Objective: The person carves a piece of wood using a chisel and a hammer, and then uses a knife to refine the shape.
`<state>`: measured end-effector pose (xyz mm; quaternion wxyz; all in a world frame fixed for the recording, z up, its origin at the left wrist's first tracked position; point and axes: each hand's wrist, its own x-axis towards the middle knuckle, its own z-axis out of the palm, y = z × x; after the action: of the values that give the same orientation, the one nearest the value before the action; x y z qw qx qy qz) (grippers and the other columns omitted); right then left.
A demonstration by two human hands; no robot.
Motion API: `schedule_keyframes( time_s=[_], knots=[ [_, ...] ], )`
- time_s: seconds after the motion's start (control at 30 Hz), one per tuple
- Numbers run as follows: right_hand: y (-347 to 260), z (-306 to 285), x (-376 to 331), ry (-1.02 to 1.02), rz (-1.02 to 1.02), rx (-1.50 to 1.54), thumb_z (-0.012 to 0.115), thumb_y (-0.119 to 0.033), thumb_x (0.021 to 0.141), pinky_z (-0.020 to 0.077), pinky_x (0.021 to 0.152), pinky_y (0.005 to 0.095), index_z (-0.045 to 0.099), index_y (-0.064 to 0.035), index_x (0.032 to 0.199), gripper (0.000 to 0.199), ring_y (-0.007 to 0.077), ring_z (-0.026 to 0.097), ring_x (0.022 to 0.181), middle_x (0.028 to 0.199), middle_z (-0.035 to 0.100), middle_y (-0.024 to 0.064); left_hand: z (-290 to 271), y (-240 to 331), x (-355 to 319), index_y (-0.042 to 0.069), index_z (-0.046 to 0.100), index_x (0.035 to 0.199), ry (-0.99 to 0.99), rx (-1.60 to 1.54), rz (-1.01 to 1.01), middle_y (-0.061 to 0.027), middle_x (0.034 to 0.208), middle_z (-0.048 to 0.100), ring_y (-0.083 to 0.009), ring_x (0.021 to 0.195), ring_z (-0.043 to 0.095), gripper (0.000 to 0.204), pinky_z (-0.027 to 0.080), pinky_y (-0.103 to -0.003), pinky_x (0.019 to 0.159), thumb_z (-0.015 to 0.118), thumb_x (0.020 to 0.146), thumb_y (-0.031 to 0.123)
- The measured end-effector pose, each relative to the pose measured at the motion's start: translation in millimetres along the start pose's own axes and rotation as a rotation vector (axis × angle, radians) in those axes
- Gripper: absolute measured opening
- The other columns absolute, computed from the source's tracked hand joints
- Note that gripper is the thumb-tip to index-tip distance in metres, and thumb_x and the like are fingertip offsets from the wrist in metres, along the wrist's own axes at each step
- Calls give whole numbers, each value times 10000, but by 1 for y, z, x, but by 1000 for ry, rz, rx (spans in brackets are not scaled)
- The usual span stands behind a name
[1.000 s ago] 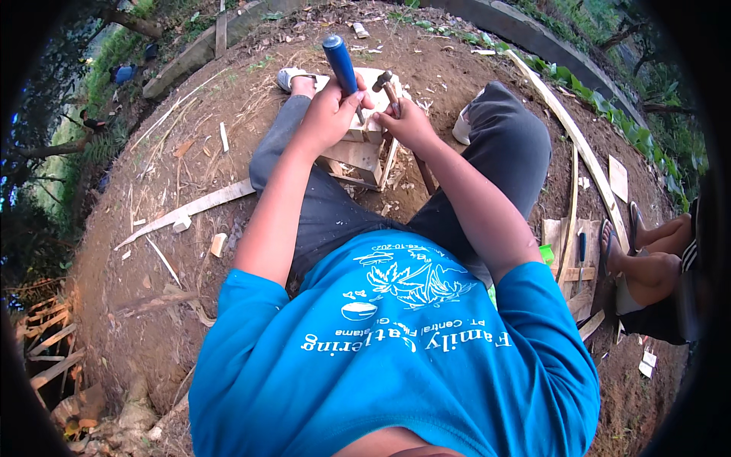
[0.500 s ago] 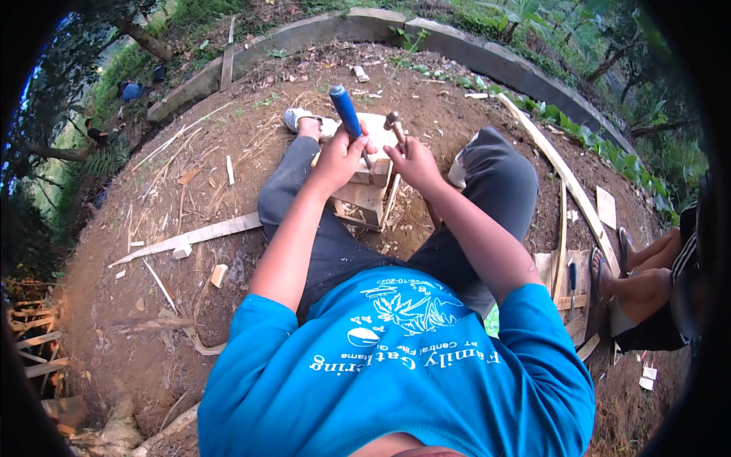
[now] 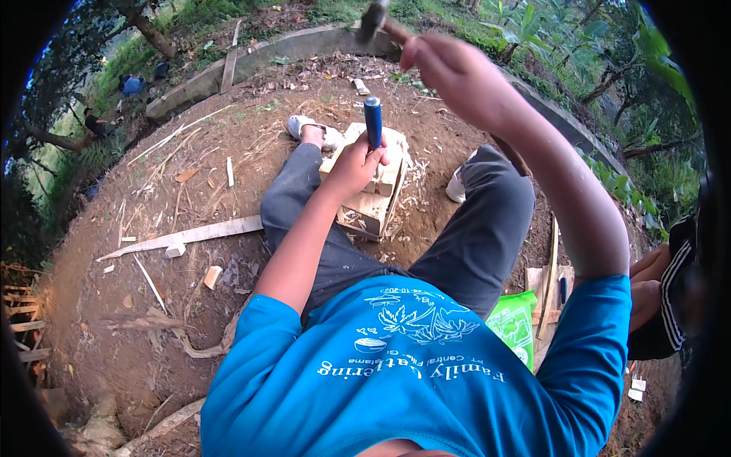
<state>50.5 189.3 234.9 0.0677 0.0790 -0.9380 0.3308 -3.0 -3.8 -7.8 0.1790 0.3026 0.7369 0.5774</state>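
Far to the left on the bare earth lies a long pale plank (image 3: 190, 234), with a small wood offcut (image 3: 212, 276) near it and thin splinters scattered about. Moving right, the left hand (image 3: 354, 164) is clenched around a chisel with a blue handle (image 3: 372, 122), which stands roughly upright with the handle sticking out above the fist; its blade is hidden behind the hand. The chisel is set against a pale wooden block (image 3: 377, 202) that lies on the ground between the person's legs in dark trousers, with light wood shavings (image 3: 415, 190) spread just beside it. Further right and higher, the right hand (image 3: 449, 72) is raised well above the block and closed around the wooden handle of a hammer (image 3: 375, 19), whose dark head shows near the upper edge. At the lower right, a green bag (image 3: 512, 324) sits on the ground beside some boards (image 3: 548, 278), and at the far right edge another person's hand (image 3: 647, 293) rests near a striped sleeve.
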Motion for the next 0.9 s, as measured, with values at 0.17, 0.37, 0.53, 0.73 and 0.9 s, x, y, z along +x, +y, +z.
schedule_keyframes(
  time_s=[0.17, 0.37, 0.53, 0.73, 0.9],
  knots=[
    [37, 34, -14, -191, 109, -242, 452, -328, 1091, 502, 806, 450, 654, -41, 1096, 352, 274, 638, 823, 863, 644, 139, 7, -4, 6, 54, 529, 1168, 1, -52, -35, -46, 923, 656, -155, 925, 689, 120, 545, -336, 864, 525, 1049, 69],
    [44, 45, -19, 7, -94, -81, 452, -374, 1096, 479, 718, 376, 613, -14, 1032, 399, 200, 579, 707, 745, 572, 97, 7, -5, 7, 41, 510, 1177, -38, -36, -14, -53, 943, 648, -159, 937, 689, 124, 541, -333, 870, 512, 1056, 66],
    [4, 26, -15, 171, -76, 163, 457, -363, 1091, 478, 735, 433, 606, -8, 1023, 390, 302, 623, 759, 785, 605, 169, 3, -8, 5, 48, 519, 1169, 9, -44, -20, -49, 906, 639, -157, 882, 672, 124, 537, -333, 840, 524, 1047, 69],
    [20, 33, -10, 35, -6, 39, 455, -386, 1094, 475, 721, 394, 606, -23, 1019, 400, 223, 593, 752, 791, 599, 109, -1, -12, 5, 41, 513, 1178, -19, -1, 19, -37, 891, 624, -161, 901, 689, 128, 548, -337, 887, 521, 1052, 60],
    [43, 50, -13, -186, 113, -73, 483, -440, 1082, 462, 686, 358, 628, -31, 1008, 440, 155, 573, 731, 775, 588, 62, 4, -8, 8, 37, 508, 1190, -29, -57, -35, -48, 916, 619, -162, 943, 699, 136, 559, -339, 868, 514, 1057, 62]
  ],
)
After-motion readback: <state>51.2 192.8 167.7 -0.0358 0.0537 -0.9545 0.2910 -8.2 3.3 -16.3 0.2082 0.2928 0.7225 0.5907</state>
